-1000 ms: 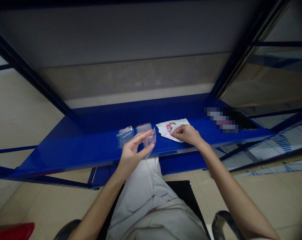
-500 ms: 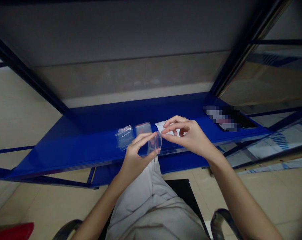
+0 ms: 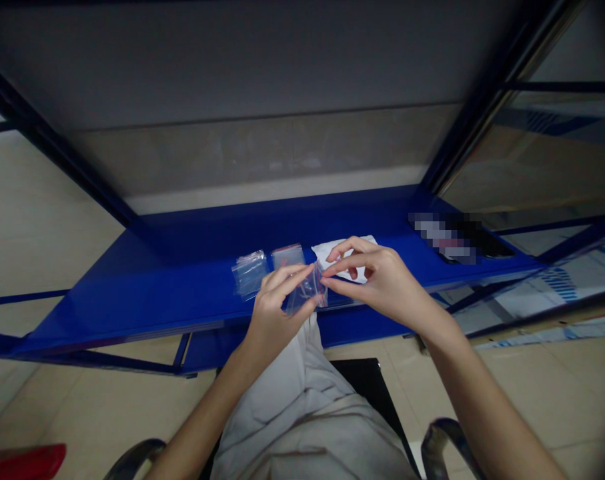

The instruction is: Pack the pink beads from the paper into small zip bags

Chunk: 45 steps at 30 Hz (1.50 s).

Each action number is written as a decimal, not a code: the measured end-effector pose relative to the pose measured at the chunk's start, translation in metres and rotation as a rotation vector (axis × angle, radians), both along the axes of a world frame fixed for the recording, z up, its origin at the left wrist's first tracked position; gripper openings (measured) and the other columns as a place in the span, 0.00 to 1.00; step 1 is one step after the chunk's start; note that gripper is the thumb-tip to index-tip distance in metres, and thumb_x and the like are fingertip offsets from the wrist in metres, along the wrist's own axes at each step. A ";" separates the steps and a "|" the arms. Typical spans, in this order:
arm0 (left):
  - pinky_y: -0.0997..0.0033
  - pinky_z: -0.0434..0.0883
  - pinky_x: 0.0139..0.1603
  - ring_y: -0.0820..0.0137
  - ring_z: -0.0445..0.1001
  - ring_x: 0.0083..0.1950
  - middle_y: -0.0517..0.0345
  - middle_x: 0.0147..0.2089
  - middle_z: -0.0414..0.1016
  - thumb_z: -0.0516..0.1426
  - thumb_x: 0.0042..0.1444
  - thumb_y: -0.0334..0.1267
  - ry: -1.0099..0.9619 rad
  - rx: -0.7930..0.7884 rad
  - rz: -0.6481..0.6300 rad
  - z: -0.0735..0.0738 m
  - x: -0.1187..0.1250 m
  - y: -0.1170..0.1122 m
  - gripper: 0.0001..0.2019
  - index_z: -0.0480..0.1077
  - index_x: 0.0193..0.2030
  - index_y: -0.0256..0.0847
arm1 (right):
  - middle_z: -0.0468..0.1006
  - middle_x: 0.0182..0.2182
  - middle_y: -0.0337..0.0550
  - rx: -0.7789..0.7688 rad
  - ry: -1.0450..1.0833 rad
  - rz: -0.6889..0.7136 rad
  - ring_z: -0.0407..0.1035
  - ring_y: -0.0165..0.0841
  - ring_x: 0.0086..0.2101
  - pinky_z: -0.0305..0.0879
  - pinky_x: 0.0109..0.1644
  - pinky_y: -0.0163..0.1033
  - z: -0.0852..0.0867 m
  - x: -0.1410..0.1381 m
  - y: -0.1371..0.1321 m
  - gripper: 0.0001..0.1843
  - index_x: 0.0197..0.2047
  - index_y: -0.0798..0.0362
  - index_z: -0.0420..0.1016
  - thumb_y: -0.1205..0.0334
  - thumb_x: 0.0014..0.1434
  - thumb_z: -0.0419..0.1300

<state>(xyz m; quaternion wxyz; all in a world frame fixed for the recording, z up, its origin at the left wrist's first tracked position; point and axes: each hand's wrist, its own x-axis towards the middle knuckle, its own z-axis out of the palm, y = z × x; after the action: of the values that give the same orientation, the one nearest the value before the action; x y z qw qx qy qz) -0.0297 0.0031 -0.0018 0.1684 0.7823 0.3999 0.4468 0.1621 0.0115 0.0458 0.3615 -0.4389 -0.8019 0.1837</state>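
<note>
My left hand (image 3: pixel 275 310) pinches a small clear zip bag (image 3: pixel 308 291) between thumb and fingers, just above the front edge of the blue shelf (image 3: pixel 157 293). My right hand (image 3: pixel 377 280) pinches the same bag at its right edge, fingertips meeting my left hand's. Behind my right hand lies a white paper (image 3: pixel 332 250), mostly hidden; the small pills on it are covered by my fingers. Two more clear bags lie flat on the shelf: one at the left (image 3: pixel 249 272) and one with a reddish strip (image 3: pixel 288 255).
A dark object with a blurred patch (image 3: pixel 455 239) rests on the shelf at the right. Blue rack posts rise on both sides. My lap and a black chair seat (image 3: pixel 367 380) are below; something red (image 3: pixel 25 460) lies on the floor at lower left.
My right hand left the white paper and moved left to the bag held by my left hand. Both hands now pinch the bag, which has sunk slightly toward the shelf edge.
</note>
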 end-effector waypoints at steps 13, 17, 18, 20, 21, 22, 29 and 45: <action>0.64 0.65 0.56 0.63 0.71 0.53 0.50 0.50 0.75 0.61 0.51 0.36 -0.327 -0.373 -0.175 0.007 0.003 -0.002 0.17 0.74 0.49 0.41 | 0.74 0.45 0.44 -0.086 0.033 0.096 0.69 0.34 0.44 0.65 0.41 0.36 -0.006 -0.001 0.005 0.14 0.35 0.49 0.80 0.57 0.62 0.53; 0.60 0.66 0.55 0.60 0.72 0.53 0.50 0.49 0.77 0.56 0.57 0.42 -0.636 -0.856 -0.396 0.014 0.001 -0.004 0.15 0.74 0.48 0.41 | 0.73 0.45 0.46 -0.101 0.090 0.144 0.68 0.34 0.46 0.65 0.42 0.35 0.005 -0.003 0.000 0.18 0.29 0.53 0.78 0.58 0.64 0.50; 0.59 0.66 0.55 0.59 0.73 0.52 0.49 0.49 0.77 0.55 0.58 0.44 -0.712 -0.946 -0.444 0.015 0.001 -0.003 0.16 0.75 0.48 0.39 | 0.74 0.45 0.46 -0.107 0.097 0.151 0.68 0.33 0.45 0.65 0.39 0.34 0.007 -0.003 -0.001 0.18 0.29 0.53 0.77 0.58 0.64 0.51; 0.58 0.67 0.54 0.58 0.75 0.50 0.48 0.48 0.77 0.53 0.58 0.46 -0.852 -1.068 -0.503 0.014 -0.001 -0.002 0.17 0.75 0.46 0.38 | 0.74 0.45 0.45 -0.108 0.114 0.131 0.69 0.32 0.43 0.64 0.33 0.32 0.010 -0.003 -0.002 0.15 0.32 0.52 0.77 0.57 0.63 0.52; 0.57 0.67 0.54 0.58 0.75 0.50 0.48 0.48 0.77 0.53 0.59 0.46 -0.913 -1.107 -0.507 0.013 -0.002 0.000 0.17 0.75 0.45 0.38 | 0.75 0.44 0.45 -0.098 0.125 0.100 0.70 0.32 0.41 0.63 0.31 0.31 0.010 -0.001 0.000 0.14 0.35 0.52 0.77 0.57 0.63 0.52; 0.57 0.67 0.55 0.58 0.75 0.50 0.49 0.49 0.77 0.52 0.59 0.47 -0.968 -1.129 -0.502 0.012 -0.004 0.002 0.17 0.75 0.45 0.38 | 0.76 0.42 0.44 -0.082 0.131 0.058 0.70 0.31 0.39 0.62 0.30 0.31 0.009 0.002 0.002 0.13 0.37 0.52 0.77 0.56 0.62 0.53; 0.52 0.67 0.57 0.55 0.70 0.57 0.50 0.54 0.73 0.52 0.57 0.50 -1.058 -1.019 -0.362 0.000 -0.019 0.015 0.18 0.74 0.45 0.42 | 0.79 0.34 0.40 0.052 -0.208 -0.443 0.68 0.30 0.26 0.56 0.26 0.35 -0.028 0.049 0.038 0.08 0.34 0.48 0.79 0.57 0.55 0.60; 0.55 0.67 0.58 0.58 0.73 0.54 0.49 0.50 0.77 0.52 0.58 0.49 -1.066 -1.110 -0.355 -0.005 -0.019 0.017 0.18 0.75 0.42 0.39 | 0.72 0.48 0.45 0.082 -0.517 -0.256 0.66 0.41 0.46 0.56 0.46 0.46 -0.085 0.047 0.073 0.08 0.37 0.46 0.80 0.65 0.56 0.60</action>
<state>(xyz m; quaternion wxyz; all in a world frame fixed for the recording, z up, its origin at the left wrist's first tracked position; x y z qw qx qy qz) -0.0484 0.0203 -0.0065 0.7719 0.3163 0.2990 0.4633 0.2091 0.0842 -0.0394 0.1831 -0.5539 -0.8121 -0.0141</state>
